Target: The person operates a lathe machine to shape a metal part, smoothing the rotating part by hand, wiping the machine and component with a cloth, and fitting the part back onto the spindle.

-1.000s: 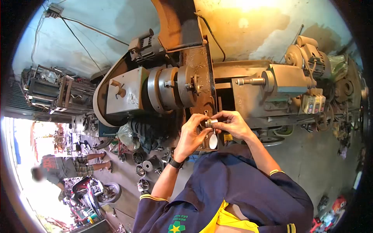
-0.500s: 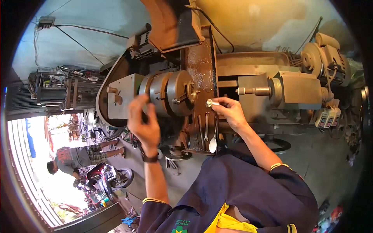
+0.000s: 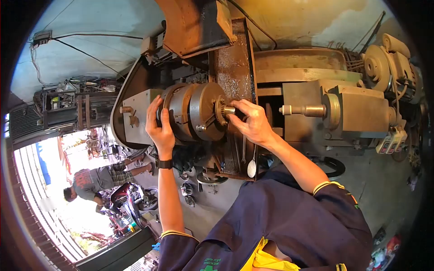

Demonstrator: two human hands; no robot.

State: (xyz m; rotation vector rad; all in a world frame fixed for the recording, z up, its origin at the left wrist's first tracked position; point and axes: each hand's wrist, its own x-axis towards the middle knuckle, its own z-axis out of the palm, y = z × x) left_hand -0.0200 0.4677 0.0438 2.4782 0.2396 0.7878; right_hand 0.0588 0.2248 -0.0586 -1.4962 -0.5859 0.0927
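Observation:
My right hand pinches a short, shiny metal shaft between thumb and fingers. The shaft's inner end meets the toothed hub on the face of a heavy metal drum; whether it is seated inside, I cannot tell. At the drum's other end, my left hand has its thumb and fingers around the rear rim. A bolt sticks out low on the drum's face. Below my right hand, a spoon and a partly hidden wrench lie on the rusty bed.
A machine head with a spindle faces the drum from the right. An electric motor and a switch box are farther right. An orange-brown guard overhangs the drum. A person bends over a motorbike at lower left.
My right hand has carried the small toothed shaft left and up to the hub. My left hand has come from in front of the drum to its rear rim.

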